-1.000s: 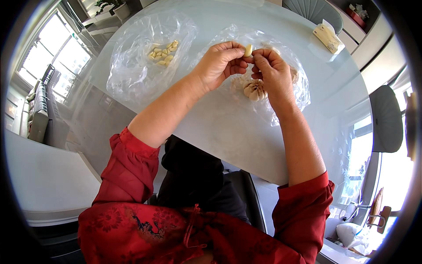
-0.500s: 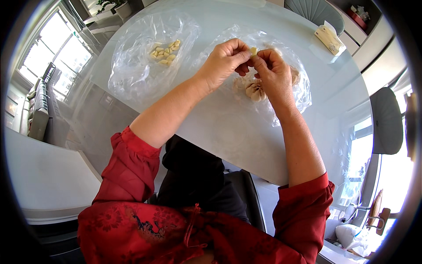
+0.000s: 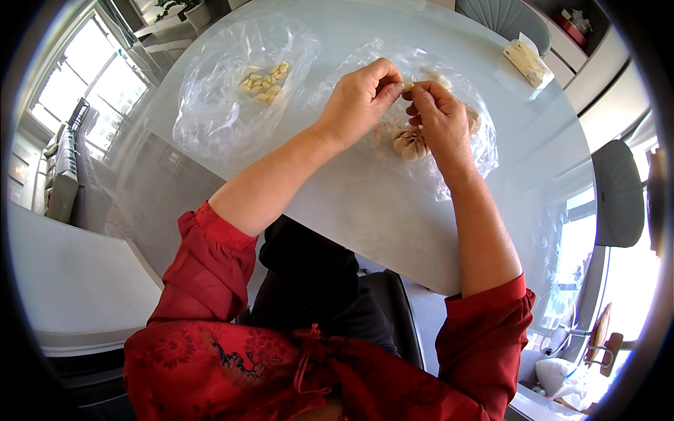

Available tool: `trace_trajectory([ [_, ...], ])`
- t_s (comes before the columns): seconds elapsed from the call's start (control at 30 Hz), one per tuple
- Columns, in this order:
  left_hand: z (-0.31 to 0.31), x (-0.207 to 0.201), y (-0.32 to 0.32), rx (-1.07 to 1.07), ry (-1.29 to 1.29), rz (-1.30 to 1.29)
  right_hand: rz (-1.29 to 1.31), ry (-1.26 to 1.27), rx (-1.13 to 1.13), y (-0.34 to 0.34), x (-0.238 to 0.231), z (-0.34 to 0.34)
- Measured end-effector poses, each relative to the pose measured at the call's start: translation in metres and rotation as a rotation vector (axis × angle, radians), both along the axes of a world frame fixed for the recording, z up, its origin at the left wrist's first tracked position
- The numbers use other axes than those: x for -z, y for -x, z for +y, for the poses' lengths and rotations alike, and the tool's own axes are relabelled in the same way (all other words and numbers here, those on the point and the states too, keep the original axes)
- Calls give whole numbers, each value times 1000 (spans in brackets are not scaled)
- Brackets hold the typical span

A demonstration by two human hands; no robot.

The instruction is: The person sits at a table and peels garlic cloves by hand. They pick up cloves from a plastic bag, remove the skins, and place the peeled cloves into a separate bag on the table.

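Garlic clove (image 3: 408,87) is pinched between fingertips of the left hand (image 3: 359,98) and right hand (image 3: 444,125), over the right plastic bag (image 3: 483,156). Probably it is light, firm, slightly slippery, best held by its ends. Nearer lies a garlic bulb (image 3: 409,144); peeled cloves (image 3: 264,85) lie on the left bag (image 3: 207,118).

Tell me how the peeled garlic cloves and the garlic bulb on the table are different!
The cloves are separate pieces; the bulb is one bigger clump. The cloves look smooth and pale yellow; the bulb looks whitish and brownish. The cloves lie on the left bag, the bulb on the right bag. Both are garlic.
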State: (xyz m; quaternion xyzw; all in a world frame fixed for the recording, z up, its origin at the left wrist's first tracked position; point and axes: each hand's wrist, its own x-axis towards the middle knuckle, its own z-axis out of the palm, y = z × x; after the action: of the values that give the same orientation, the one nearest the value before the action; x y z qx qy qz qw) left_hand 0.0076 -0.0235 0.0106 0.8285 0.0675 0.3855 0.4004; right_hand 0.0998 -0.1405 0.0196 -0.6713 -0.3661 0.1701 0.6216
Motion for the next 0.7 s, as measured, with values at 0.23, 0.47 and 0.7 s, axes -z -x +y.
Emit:
trace_trajectory([
  [0.23,14,-3,3,343,812,98,80,13,-60,3,-4,-1],
  [0.47,25,1,0,635,1195,168,36,-98,-53,-1,1,3],
  [0.7,27,2,1,703,1210,246,-85,-115,-43,1,2,3],
])
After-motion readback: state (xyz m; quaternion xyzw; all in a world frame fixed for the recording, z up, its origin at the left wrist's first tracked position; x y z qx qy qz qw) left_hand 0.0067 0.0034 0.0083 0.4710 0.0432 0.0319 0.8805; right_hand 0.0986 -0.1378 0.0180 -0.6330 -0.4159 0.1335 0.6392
